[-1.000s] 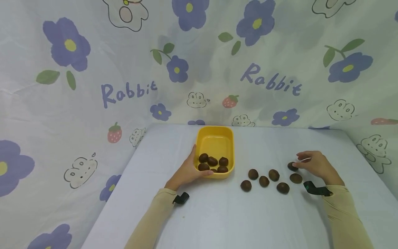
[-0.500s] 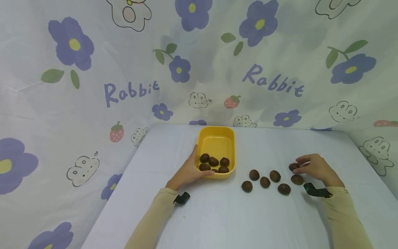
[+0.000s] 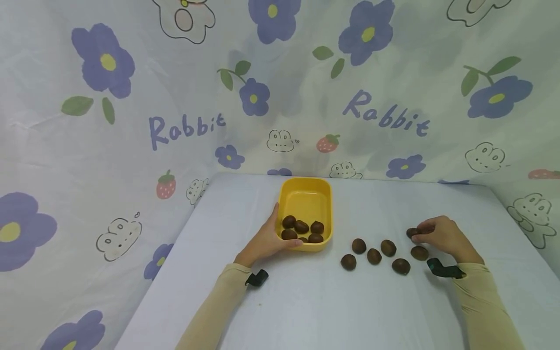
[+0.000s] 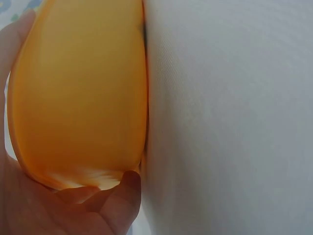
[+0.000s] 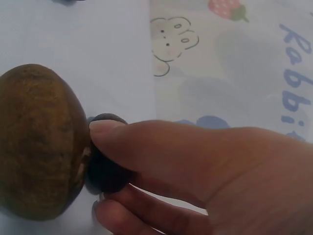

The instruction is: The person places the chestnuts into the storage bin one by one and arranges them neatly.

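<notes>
My left hand [image 3: 268,238] holds a yellow plastic box [image 3: 306,206] by its near left corner, thumb over the front rim and fingers along the left side. Several brown chestnuts [image 3: 301,226] lie in the near end of that box. From the left wrist view, the box's yellow wall [image 4: 83,98] stands on the white surface. Over on the right, my right hand [image 3: 447,237] pinches a chestnut [image 3: 411,233] between thumb and fingers. The right wrist view shows this dark chestnut [image 5: 111,174] partly hidden behind the thumb, with another chestnut [image 5: 41,142] large in front.
Several loose chestnuts [image 3: 388,248] are spread on the white table [image 3: 332,306] between the box and my right hand. One chestnut [image 3: 419,253] lies just below the right fingertips. A cloth backdrop [image 3: 280,87] with flowers and rabbits rises behind the table.
My right thumb and fingers have closed on the chestnut beneath them. The left hand keeps its hold on the box, and the whole head view has shifted slightly.
</notes>
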Demonstrator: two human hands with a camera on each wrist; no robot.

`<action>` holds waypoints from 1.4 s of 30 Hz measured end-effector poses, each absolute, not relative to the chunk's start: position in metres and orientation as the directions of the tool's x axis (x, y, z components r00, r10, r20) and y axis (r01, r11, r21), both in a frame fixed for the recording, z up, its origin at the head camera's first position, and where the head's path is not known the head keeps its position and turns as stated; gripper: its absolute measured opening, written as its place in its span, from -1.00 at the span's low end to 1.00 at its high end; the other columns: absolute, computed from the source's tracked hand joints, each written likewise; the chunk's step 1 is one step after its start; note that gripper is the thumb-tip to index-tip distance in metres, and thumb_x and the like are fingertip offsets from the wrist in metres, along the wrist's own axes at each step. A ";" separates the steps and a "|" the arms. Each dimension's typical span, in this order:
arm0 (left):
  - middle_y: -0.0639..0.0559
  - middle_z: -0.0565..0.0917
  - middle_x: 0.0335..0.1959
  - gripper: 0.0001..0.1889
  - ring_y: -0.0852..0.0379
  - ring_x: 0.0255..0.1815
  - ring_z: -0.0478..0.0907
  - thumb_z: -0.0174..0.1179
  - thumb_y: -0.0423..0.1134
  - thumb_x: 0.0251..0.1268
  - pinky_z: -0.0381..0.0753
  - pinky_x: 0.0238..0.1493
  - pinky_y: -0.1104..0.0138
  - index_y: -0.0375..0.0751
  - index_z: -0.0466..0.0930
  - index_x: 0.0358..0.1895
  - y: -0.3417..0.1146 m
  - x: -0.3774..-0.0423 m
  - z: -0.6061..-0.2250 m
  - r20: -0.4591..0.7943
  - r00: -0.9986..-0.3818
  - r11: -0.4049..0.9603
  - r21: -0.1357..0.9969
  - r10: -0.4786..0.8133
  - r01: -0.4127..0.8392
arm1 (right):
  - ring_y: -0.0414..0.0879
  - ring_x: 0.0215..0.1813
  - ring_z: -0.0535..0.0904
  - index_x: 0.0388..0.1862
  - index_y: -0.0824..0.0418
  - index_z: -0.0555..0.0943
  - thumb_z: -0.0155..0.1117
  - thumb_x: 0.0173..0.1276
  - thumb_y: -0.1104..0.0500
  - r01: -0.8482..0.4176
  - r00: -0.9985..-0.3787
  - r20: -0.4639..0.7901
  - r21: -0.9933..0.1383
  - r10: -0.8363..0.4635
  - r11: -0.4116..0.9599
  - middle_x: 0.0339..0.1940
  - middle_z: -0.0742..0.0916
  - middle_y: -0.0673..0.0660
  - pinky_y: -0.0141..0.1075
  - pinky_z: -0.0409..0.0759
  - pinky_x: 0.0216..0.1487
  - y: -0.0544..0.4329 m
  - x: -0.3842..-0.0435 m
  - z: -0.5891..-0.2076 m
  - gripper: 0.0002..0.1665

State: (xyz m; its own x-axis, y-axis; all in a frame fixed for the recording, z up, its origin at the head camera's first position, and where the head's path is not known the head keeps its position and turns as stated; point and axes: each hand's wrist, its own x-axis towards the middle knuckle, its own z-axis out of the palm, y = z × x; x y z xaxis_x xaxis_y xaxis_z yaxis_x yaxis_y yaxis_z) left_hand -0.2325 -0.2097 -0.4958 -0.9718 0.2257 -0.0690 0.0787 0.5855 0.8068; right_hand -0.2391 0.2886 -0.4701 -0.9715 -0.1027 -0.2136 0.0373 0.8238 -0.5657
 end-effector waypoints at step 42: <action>0.00 -0.13 0.76 0.55 -0.06 0.75 -0.04 0.55 0.45 -0.19 0.04 0.70 -0.11 0.06 -0.43 0.71 -0.210 -0.231 -0.496 -0.062 -0.970 0.568 0.818 0.236 0.086 | -0.36 -0.11 0.71 0.16 0.28 0.72 0.50 0.31 -0.19 -0.144 -0.983 0.038 -0.764 -0.179 0.630 0.05 0.83 0.25 -0.43 0.63 -0.07 0.207 -0.247 -0.406 -0.34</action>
